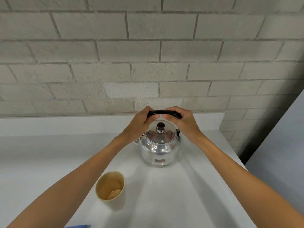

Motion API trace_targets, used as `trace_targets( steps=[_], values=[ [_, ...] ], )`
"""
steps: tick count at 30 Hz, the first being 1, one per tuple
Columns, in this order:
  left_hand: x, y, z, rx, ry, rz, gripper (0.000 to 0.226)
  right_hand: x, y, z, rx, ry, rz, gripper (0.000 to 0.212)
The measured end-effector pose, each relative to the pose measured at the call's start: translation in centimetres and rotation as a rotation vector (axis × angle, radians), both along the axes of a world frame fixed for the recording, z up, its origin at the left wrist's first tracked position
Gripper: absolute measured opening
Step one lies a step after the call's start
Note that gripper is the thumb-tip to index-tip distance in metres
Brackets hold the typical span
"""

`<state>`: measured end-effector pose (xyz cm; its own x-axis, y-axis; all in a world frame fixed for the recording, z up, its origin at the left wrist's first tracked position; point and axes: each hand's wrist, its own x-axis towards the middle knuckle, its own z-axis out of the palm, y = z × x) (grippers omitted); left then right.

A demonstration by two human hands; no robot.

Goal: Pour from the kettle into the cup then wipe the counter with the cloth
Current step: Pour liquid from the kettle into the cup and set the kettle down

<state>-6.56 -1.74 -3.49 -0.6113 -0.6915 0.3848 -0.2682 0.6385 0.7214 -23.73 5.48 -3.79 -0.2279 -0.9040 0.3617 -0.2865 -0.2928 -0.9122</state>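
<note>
A shiny metal kettle (158, 149) with a dark lid knob stands upright on the white counter (49, 153), near the back. Its black arched handle is gripped from both sides: my left hand (141, 123) holds the left end and my right hand (182, 120) holds the right end. A beige cup (110, 188) stands upright in front and to the left of the kettle, beside my left forearm, with a little liquid at its bottom. A corner of a blue cloth (79, 226) shows at the bottom edge.
A grey brick wall (148, 55) rises behind the counter's raised back ledge. The counter ends on the right at an edge (236, 155), with a dark gap and a pale surface beyond it.
</note>
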Motion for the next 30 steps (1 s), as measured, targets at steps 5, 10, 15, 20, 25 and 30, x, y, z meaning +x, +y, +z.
trace_targets(
  steps=[5, 10, 15, 20, 25, 30],
  values=[
    [0.8, 3.0, 2.9, 0.012, -0.013, -0.005, 0.021, 0.7, 3.1, 3.0, -0.022, -0.001, -0.017, 0.012],
    [2.0, 6.9, 6.0, -0.011, 0.027, -0.005, 0.018, 1.8, 6.5, 5.9, -0.098, 0.014, -0.030, 0.011],
    [3.5, 10.6, 8.0, -0.031, 0.090, -0.029, 0.023, 3.0, 9.8, 8.2, -0.149, 0.075, -0.003, 0.013],
    [6.0, 13.0, 7.9, 0.021, 0.082, -0.084, 0.027, 4.4, 12.0, 8.6, -0.140, 0.106, 0.035, 0.010],
    [10.0, 12.9, 5.4, 0.048, 0.015, -0.042, 0.060, 5.8, 13.1, 7.3, -0.083, 0.127, 0.071, 0.008],
    [14.3, 12.2, 0.5, 0.169, -0.088, 0.036, 0.092, 7.1, 13.5, 6.1, -0.052, 0.168, 0.107, 0.011]
  ],
)
